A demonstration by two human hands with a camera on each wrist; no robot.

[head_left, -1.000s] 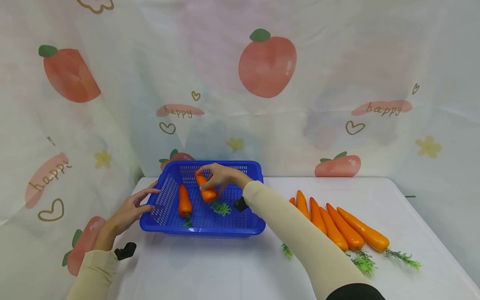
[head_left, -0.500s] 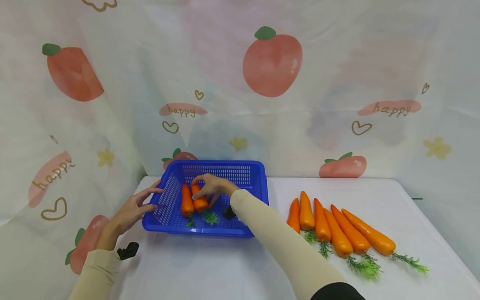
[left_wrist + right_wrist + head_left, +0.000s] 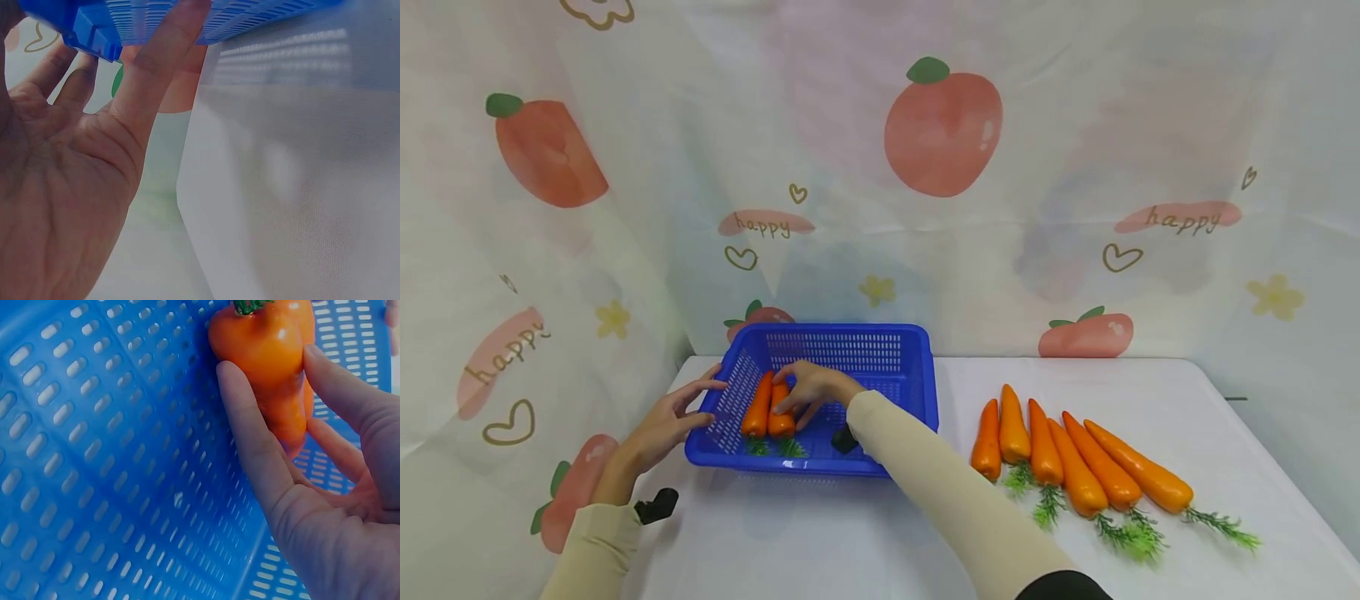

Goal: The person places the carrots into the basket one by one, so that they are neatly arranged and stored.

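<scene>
My right hand (image 3: pixel 812 387) reaches down into a blue plastic basket (image 3: pixel 805 467) and pinches an orange carrot (image 3: pixel 781 423) between thumb and fingers. In the right wrist view the thumb and fingers lie on both sides of the carrot (image 3: pixel 256 344), its thick end toward the camera. A second carrot (image 3: pixel 757 413) lies right beside it, to its left, in the basket's left part. Both have green leafy tops pointing toward me. My left hand (image 3: pixel 658 427) touches the basket's left rim with extended, spread fingers; the left wrist view shows the palm (image 3: pixel 69 175) below the rim.
Several more carrots (image 3: pixel 1075 475) with green tops lie fanned out on the white table (image 3: pixel 820 542), right of the basket. Behind the table hangs a pale cloth (image 3: pixel 985 275) printed with fruit. Its left side stands close to my left arm.
My right hand has lowered its carrot and moved it left, up against the other carrot, which now tilts with its leafy end further left. My left hand stays at the rim.
</scene>
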